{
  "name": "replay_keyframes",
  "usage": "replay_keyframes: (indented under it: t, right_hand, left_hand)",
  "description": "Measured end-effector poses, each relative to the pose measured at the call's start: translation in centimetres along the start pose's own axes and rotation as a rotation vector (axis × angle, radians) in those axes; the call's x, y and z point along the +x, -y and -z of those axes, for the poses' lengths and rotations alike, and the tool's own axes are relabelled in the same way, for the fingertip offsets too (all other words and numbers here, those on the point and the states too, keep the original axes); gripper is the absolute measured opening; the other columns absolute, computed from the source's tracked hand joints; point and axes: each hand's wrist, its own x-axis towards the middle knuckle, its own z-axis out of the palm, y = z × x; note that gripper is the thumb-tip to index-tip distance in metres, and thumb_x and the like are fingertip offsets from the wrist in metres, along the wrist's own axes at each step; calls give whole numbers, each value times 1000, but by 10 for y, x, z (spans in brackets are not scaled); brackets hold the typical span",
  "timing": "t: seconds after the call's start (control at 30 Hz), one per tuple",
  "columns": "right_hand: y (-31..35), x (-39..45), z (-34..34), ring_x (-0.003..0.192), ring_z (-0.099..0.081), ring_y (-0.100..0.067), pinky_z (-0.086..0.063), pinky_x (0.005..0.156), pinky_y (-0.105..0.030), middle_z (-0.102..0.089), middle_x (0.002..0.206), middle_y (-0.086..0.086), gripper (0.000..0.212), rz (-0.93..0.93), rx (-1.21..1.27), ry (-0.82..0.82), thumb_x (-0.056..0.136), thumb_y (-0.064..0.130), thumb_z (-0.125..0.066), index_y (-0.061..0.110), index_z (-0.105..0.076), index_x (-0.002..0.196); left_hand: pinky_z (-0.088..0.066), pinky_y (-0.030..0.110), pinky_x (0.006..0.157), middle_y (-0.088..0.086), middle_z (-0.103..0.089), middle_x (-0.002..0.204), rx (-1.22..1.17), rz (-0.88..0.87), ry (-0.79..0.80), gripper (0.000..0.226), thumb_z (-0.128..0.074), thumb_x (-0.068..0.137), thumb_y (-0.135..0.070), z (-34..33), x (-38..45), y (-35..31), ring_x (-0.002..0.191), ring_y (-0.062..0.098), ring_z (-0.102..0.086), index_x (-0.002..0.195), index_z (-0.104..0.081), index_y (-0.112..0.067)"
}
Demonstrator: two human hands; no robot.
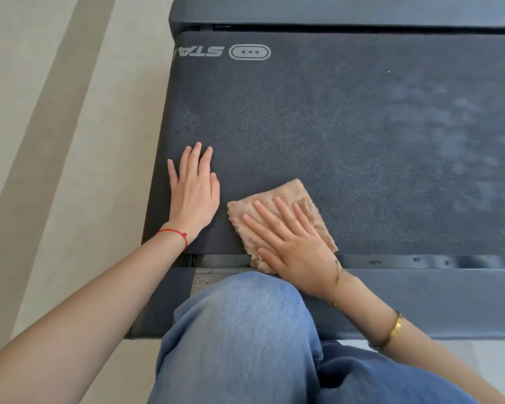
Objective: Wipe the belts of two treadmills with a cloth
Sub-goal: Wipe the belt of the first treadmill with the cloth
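A dark grey treadmill belt [333, 126] fills most of the head view, with a pale printed logo at its far left. A folded tan cloth [292, 196] lies on the belt's near edge. My right hand [289, 246] presses flat on the cloth with straight, spread fingers. My left hand [194, 191] rests flat on the bare belt just left of the cloth, fingers straight. Paler smeared patches show on the belt at the right.
The treadmill's near side rail [420, 298] runs under my right wrist, and the far side rail [333, 10] crosses the top. Pale floor [56, 141] lies to the left. My knee in blue jeans [239, 330] leans against the near rail.
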Motion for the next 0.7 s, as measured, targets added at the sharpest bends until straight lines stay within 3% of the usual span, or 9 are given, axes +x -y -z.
replay_keyframes:
  t: [0.13, 0.27, 0.33, 0.53, 0.6, 0.7]
  right_hand:
    - [-47, -36, 6, 153, 0, -29, -8, 122, -51, -8, 165, 7, 58, -264, 0, -22, 101, 52, -20, 35, -13, 156]
    - [-63, -20, 10, 152, 9, -31, 3, 122, -50, 3, 166, 5, 58, -471, 43, -43, 102, 50, -21, 37, -3, 156]
    - [-50, -3, 10, 151, 10, -35, 4, 121, -54, 4, 166, 3, 58, -463, 58, -43, 103, 45, -26, 36, -2, 156]
    - [-17, 19, 4, 153, 0, -29, -1, 123, -49, -7, 165, 7, 58, -37, 31, -22, 102, 50, -22, 34, -11, 157]
    - [-49, 23, 9, 153, -1, -26, -1, 123, -48, -6, 165, 8, 62, -86, 24, -35, 101, 54, -28, 35, -10, 157]
    - [-109, 58, 26, 152, 8, -27, 7, 122, -47, 3, 166, 6, 63, -363, 74, -66, 102, 53, -27, 36, -2, 157]
  left_hand:
    - [-5, 58, 122, 9, -21, 164, 11, 15, -2, 51, -35, 104, -20, -3, 4, -7, 153, 27, -13, 154, -29, -12]
    - [-7, 58, 123, 10, -23, 163, 33, 28, -34, 52, -34, 104, -20, -7, 3, -10, 153, 28, -15, 154, -30, -13]
    - [-8, 58, 122, 10, -24, 163, 40, 34, -37, 52, -33, 103, -20, -8, 3, -11, 153, 28, -15, 154, -30, -13]
    - [-9, 57, 123, 9, -24, 163, 41, 35, -39, 52, -34, 104, -21, -7, 2, -11, 153, 27, -16, 154, -30, -14]
    - [-8, 57, 123, 9, -25, 163, 37, 37, -33, 51, -35, 103, -21, -7, 2, -12, 152, 27, -17, 154, -31, -13]
    - [-11, 58, 122, 12, -31, 159, 40, 34, -34, 50, -39, 101, -19, -5, 6, -10, 150, 30, -22, 151, -36, -10]
